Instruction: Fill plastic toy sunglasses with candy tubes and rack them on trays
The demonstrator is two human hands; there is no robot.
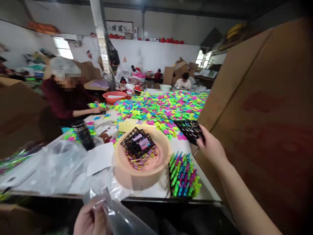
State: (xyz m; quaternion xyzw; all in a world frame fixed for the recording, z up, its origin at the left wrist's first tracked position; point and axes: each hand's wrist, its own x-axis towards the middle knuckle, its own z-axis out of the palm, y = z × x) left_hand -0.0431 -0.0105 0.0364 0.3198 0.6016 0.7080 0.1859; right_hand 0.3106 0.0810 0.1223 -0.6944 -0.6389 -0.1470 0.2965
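Observation:
My right hand [210,147] is stretched forward over the table's right side and pinches a black plastic stencil card [190,130]. Low at the near table edge, my left hand [91,219] is closed on a clear plastic bag [122,218]. Between them stands a round beige basin [144,176] holding more black stencil cards [138,142] and small coloured pieces. A rack of coloured pens [184,175] lies just right of the basin, under my right forearm.
A big heap of neon plastic pieces [161,107] covers the far table. A tall cardboard box [264,117] walls off the right. A seated person [66,98] works at the left. A black cup [83,134], crumpled plastic [56,163] and an orange basin [114,96] are nearby.

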